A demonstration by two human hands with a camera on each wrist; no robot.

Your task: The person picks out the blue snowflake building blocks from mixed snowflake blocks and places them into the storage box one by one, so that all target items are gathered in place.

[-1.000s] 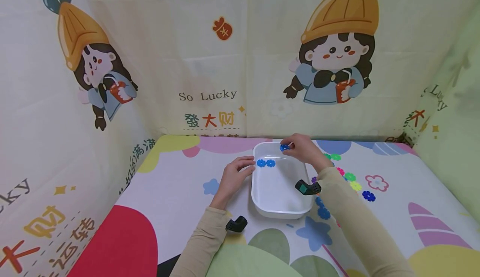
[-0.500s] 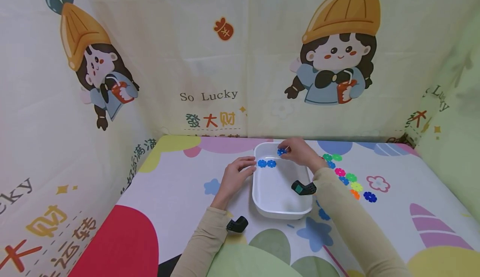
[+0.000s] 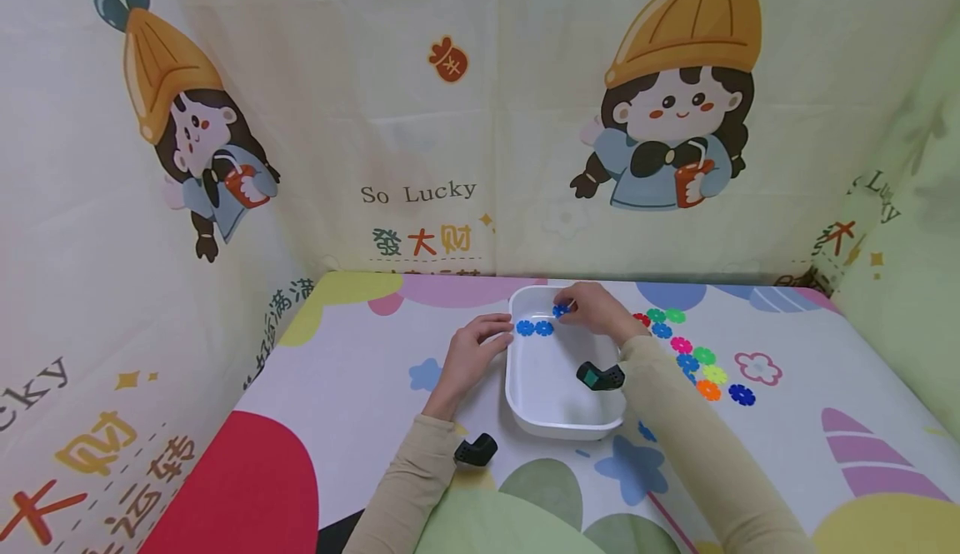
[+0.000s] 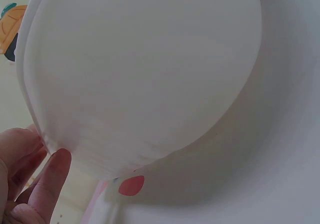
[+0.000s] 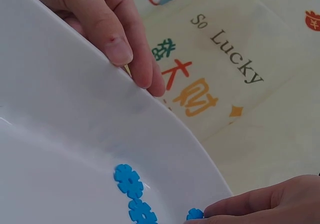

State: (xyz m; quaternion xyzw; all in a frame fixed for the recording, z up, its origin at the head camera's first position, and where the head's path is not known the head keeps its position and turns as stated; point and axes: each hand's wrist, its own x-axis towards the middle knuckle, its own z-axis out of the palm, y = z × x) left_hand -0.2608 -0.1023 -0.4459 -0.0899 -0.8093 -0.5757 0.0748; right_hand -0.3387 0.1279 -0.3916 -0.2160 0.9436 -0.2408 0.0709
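A white plastic tray (image 3: 551, 391) rests on the table. Two blue flower-shaped snowflake discs (image 3: 535, 328) lie side by side inside it, towards its far left; the right wrist view shows the same pair of discs (image 5: 129, 181). My right hand (image 3: 597, 311) pinches another blue snowflake disc (image 3: 559, 311) low inside the far part of the tray, just beyond the pair; its fingers partly cover this disc (image 5: 194, 214). At the tray's left rim, my left hand (image 3: 469, 358) touches the edge with fingertips and thumb (image 4: 55, 174).
Right of the tray lie several loose snowflake discs: green (image 3: 676, 316), pink (image 3: 681, 344), yellow (image 3: 714, 374), orange (image 3: 708, 390) and dark blue (image 3: 742, 394). My right forearm (image 3: 697, 437) hides part of that side. A printed cloth wall (image 3: 525, 237) stands behind the table.
My right hand has moved left and down into the tray with the blue disc, closer to the pair. More loose discs show beside the forearm. The left hand stays at the rim.
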